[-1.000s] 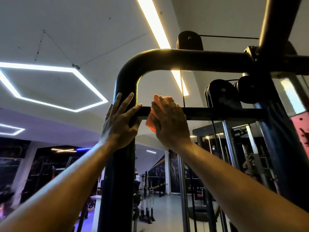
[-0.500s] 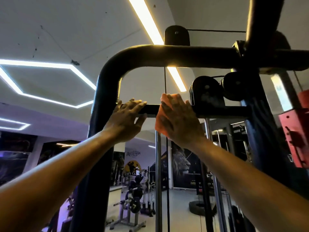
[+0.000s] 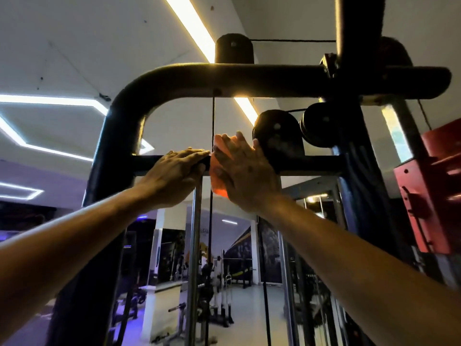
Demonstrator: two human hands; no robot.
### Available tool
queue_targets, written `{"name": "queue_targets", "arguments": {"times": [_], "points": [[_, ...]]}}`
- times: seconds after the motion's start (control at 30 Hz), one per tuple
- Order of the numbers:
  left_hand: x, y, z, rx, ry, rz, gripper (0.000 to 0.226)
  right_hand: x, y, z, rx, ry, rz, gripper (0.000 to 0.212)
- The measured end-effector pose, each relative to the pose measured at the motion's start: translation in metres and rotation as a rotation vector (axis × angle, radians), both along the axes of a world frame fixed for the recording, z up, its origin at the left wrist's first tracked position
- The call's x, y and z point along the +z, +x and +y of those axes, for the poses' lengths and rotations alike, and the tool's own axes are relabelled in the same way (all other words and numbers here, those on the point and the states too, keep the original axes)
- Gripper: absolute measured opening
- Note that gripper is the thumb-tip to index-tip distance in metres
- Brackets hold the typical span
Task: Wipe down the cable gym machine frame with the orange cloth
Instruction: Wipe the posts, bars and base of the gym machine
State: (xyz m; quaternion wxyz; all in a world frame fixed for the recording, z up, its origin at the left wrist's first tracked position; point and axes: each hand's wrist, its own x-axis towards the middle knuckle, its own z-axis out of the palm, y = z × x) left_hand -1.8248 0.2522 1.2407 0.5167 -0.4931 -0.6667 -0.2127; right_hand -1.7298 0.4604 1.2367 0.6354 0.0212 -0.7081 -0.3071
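Dim gym; orange cloth (image 3: 217, 182) crumpled under right hand (image 3: 245, 171) on black crossbar (image 3: 319, 164).

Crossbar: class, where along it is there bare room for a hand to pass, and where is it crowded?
Free: the crossbar between the left post and the left hand. Crowded: the middle, where both hands, the cloth and cable meet, and rightward by the pulley.

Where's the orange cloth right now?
In the head view, just right of centre: the orange cloth is pressed flat under the right hand against the black crossbar, beside the left hand.
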Motion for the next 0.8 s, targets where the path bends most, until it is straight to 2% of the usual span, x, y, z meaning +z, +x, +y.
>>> {"name": "queue_targets", "arguments": {"times": [0.2, 0.33, 0.47, 0.63, 0.73, 0.8], "points": [[-0.001, -0.002, 0.002, 0.026, 0.028, 0.046, 0.047, -0.007, 0.025, 0.05, -0.013, -0.053, 0.074, 0.062], [0.005, -0.004, 0.014, -0.016, 0.06, 0.055, 0.042, -0.006, 0.006, 0.018, 0.029, -0.141, 0.107, 0.066], [0.009, -0.009, 0.019, -0.071, 0.078, 0.067, 0.038, 0.0, -0.007, 0.006, 0.018, -0.074, 0.073, 0.065], [0.004, -0.017, 0.014, -0.092, 0.04, 0.079, 0.043, -0.009, 0.02, 0.053, 0.032, -0.078, 0.126, 0.058], [0.003, -0.02, 0.012, -0.108, 0.027, 0.09, 0.052, -0.009, 0.013, 0.034, 0.05, -0.202, 0.205, 0.064], [0.0, -0.019, 0.016, -0.132, 0.049, 0.087, 0.06, -0.006, -0.001, 0.011, 0.046, -0.195, 0.188, 0.066]]}}
